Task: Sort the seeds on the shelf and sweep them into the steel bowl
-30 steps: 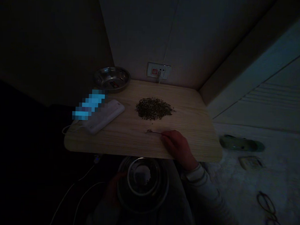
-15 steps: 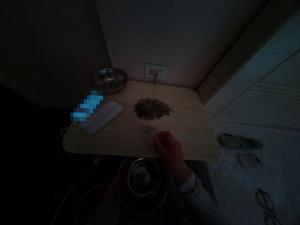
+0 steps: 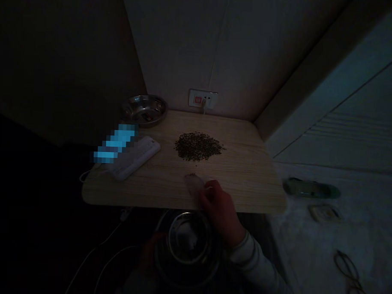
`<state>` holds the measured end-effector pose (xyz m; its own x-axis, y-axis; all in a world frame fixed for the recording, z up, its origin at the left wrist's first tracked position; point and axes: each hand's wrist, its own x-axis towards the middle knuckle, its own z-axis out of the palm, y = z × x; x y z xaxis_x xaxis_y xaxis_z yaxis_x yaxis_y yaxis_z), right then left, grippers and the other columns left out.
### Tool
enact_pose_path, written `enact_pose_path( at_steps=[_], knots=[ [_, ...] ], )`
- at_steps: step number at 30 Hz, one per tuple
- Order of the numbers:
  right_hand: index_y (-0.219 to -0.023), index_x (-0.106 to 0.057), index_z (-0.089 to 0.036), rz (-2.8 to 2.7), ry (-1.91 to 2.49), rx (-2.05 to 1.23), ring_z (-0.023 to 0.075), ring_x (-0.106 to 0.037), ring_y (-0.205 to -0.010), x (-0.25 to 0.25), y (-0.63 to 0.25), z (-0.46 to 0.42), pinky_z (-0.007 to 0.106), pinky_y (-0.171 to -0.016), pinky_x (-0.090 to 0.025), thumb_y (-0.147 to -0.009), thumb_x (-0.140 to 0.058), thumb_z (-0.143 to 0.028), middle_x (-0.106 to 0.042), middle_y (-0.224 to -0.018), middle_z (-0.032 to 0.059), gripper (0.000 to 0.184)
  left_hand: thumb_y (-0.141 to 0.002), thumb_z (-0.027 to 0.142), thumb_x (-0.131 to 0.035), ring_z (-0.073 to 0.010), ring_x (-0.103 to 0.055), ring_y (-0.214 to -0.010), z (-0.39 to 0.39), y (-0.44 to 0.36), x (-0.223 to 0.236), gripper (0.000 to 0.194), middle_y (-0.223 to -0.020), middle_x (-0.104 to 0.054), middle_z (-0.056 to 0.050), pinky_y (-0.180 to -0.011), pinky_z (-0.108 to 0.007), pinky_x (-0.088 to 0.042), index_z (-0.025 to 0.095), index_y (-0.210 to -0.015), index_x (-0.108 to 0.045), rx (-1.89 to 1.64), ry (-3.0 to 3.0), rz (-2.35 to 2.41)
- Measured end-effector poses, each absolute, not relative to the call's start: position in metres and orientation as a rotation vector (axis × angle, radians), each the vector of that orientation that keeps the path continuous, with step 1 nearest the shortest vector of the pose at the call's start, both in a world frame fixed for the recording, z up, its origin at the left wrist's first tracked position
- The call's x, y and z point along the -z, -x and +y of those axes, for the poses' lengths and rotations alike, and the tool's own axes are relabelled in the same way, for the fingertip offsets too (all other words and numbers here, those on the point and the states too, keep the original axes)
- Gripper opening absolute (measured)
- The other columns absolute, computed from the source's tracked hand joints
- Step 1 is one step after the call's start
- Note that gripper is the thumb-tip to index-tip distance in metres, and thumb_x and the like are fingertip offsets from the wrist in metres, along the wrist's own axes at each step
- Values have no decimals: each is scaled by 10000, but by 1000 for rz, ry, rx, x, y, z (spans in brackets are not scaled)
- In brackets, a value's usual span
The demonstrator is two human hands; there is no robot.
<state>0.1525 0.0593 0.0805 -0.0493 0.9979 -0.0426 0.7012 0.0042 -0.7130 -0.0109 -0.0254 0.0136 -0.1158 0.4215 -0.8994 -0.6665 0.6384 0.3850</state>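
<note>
My right hand (image 3: 221, 210) is closed in a pinch on a thin, translucent plastic piece (image 3: 194, 184) just above the front of the small wooden table. A few dark specks show at its far edge. Beyond it a flat pile of small dark grains (image 3: 198, 146) lies spread on the wood. Below the table's front edge, my left hand (image 3: 152, 248) grips the left rim of a metal bowl (image 3: 187, 271), tipped so that its round shiny bottom shows. The left fingers are mostly lost in shadow.
At the table's back left stands a metal dish (image 3: 144, 111). Before it lie a white power bank (image 3: 134, 157) and a lit, blurred phone (image 3: 115, 143) with a cable. A socket (image 3: 203, 99) is on the wall. Right of the table are a green case (image 3: 312, 189) and glasses (image 3: 352, 277).
The plastic piece in my right hand has come down slightly toward the table's front edge, with dark specks now visible on it. The view has tilted up slightly. My left hand stays at the bowl.
</note>
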Motion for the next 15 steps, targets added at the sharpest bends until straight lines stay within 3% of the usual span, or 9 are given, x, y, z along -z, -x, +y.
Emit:
enact_pose_path(
  at_steps=[6,15],
  knots=[
    [-829,-447,-185,-1783,1727,-790,123,-521,-466,-79,-160,57,204,-433,-327,-728,-442,-251,-541,-523,-28,121,-607,-7,-481,-181,-586,-552,-29,14,-7,223,-515,-621,-32,-753,-339,-402,147,-503,-604,-920,84,1498],
    [-822,-432,-182,-1805,1793,-839,127,-514,-483,-81,-175,57,214,-449,-337,-733,-449,-258,-544,-539,-18,118,-621,-26,-448,-165,-573,-549,-23,6,-27,276,-498,-612,-19,-739,-311,-417,149,-460,-589,-932,107,1535]
  ],
)
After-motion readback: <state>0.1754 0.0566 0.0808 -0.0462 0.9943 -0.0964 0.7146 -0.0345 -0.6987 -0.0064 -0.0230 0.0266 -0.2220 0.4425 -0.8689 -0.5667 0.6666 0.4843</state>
